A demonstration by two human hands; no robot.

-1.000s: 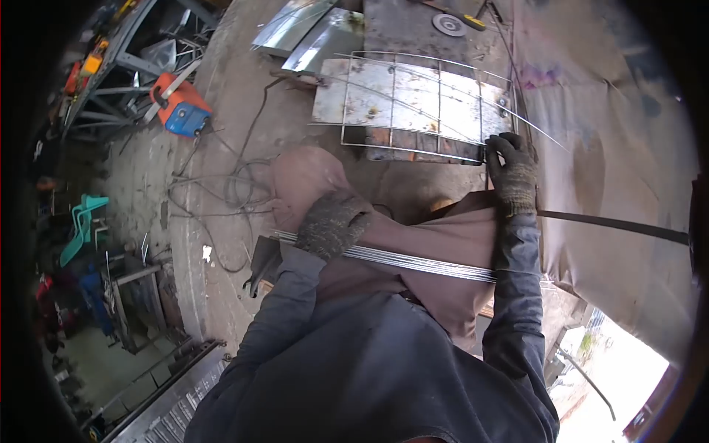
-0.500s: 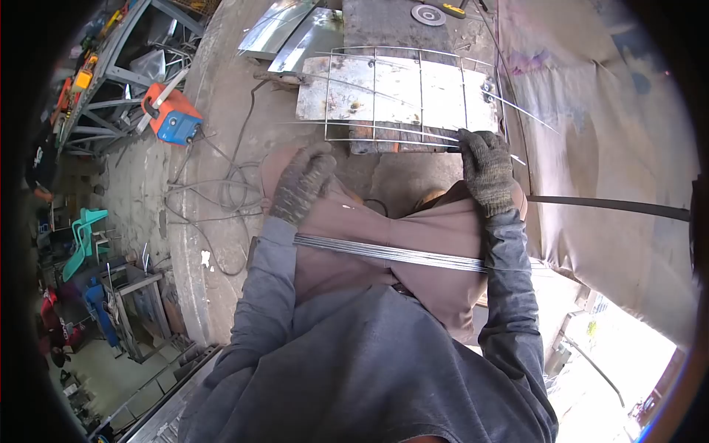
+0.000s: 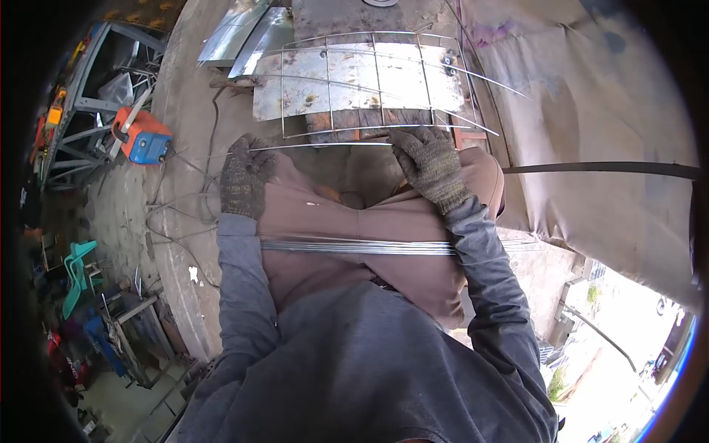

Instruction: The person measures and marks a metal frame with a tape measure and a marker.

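Note:
A thin metal rod (image 3: 332, 145) runs between my two gloved hands, just in front of my knees. My left hand (image 3: 247, 173) is closed on the rod near its left part. My right hand (image 3: 430, 164) has its fingers wrapped round the rod's right part, close to the near edge of a wire grid (image 3: 330, 81). The grid, made of bent rods, lies over a whitish metal plate (image 3: 354, 77) on a wooden board (image 3: 336, 122). Across my lap rests a bundle of straight metal rods (image 3: 358, 247).
An orange and blue machine (image 3: 146, 146) with cables stands on the floor at left, near a grey metal frame (image 3: 87, 103). Shiny sheets (image 3: 258, 44) lie beyond the plate. A large cloth (image 3: 583, 133) hangs at right, with a dark bar (image 3: 598, 168) across it.
My left hand has moved forward from my thigh and taken hold of the rod. My right hand has come back from the grid's right corner, toward the middle. The view has shifted slightly.

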